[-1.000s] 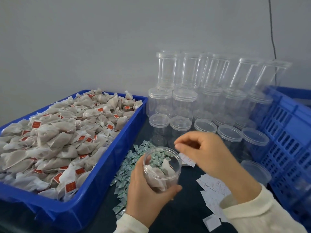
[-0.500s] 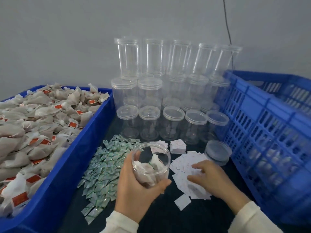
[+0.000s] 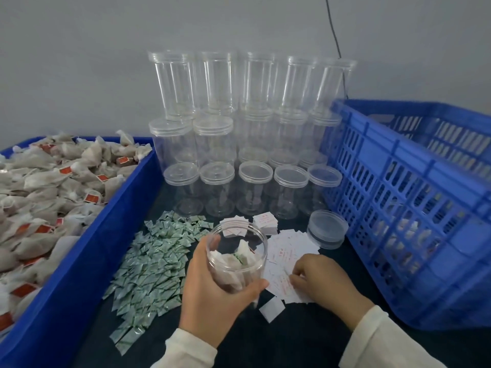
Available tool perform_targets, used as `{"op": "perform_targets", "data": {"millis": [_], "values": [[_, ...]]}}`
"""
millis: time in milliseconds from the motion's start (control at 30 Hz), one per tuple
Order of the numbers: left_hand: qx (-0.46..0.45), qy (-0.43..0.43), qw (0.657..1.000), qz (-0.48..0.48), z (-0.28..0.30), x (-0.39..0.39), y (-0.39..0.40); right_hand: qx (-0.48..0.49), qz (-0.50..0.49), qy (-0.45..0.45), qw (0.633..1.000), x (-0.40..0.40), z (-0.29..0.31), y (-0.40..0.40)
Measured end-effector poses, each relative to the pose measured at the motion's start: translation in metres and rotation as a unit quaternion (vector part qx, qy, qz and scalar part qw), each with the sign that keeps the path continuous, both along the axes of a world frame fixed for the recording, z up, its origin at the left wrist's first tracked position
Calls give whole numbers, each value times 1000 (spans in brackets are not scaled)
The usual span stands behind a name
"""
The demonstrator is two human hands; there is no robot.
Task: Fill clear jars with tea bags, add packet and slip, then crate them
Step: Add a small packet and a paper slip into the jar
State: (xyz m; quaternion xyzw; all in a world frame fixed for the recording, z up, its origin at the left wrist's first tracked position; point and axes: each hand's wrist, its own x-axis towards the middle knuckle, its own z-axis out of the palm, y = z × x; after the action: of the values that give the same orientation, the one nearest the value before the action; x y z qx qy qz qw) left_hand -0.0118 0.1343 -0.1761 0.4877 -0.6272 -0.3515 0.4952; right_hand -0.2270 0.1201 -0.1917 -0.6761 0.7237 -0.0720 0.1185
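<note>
From the head camera, the left hand [image 3: 212,296] comes up from the lower edge in a cream sleeve [image 3: 186,349], its forearm pointing away from the person and the wrist turned so the palm faces right. Its fingers and thumb are curled round the open jar [image 3: 236,251], the thumb crossing the near side of the wall and the other fingertips showing through the clear plastic on the far left. The jar is held upright above the dark table [image 3: 292,341], lidless, with several tea bags [image 3: 233,264] inside, and a small green packet seems to lie among them.

The right hand [image 3: 318,280] lies just to the right of that grip, palm down, wrist bent inward. Its fingers are curled at the edge of the loose white slips [image 3: 284,251], the tips touching the paper; whether one slip is actually pinched cannot be told.

Left of the held jar lies a spread of green packets [image 3: 151,264], and beyond those a blue bin [image 3: 87,251] heaped with more tea bags. Behind the grip stand stacked empty jars [image 3: 255,144] with lids. A lone lid [image 3: 328,232] rests beyond the right hand, just beside the blue crate [image 3: 414,208] on the far right.
</note>
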Motion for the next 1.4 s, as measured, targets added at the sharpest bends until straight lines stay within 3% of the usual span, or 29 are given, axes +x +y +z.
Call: {"op": "perform_targets", "data": {"millis": [133, 200, 333, 433, 667, 833, 1100, 1400], "values": [[2, 3, 1000, -1, -1, 0, 0, -30, 3, -19, 999, -1, 3, 3], [0, 5, 1000, 1, -2, 0, 0, -79, -28, -96, 992, -6, 10, 4], [-6, 8, 1000, 0, -5, -2, -2, -167, -78, -327, 927, -14, 35, 9], [-21, -1, 1000, -2, -8, -6, -4, -195, -60, -438, 875, -17, 50, 12], [-20, -3, 1000, -14, -7, -14, -3, -163, -25, -553, 817, -9, 77, 16], [-35, -16, 999, -9, -6, -18, -3, -86, -56, -665, 739, 11, 90, 17], [-50, -3, 999, 13, -13, -31, -3, -64, -115, -621, 772, 49, 71, 19], [-58, 2, 998, 29, -12, -32, -3, -140, -90, -382, 909, 56, 72, 24]]}}
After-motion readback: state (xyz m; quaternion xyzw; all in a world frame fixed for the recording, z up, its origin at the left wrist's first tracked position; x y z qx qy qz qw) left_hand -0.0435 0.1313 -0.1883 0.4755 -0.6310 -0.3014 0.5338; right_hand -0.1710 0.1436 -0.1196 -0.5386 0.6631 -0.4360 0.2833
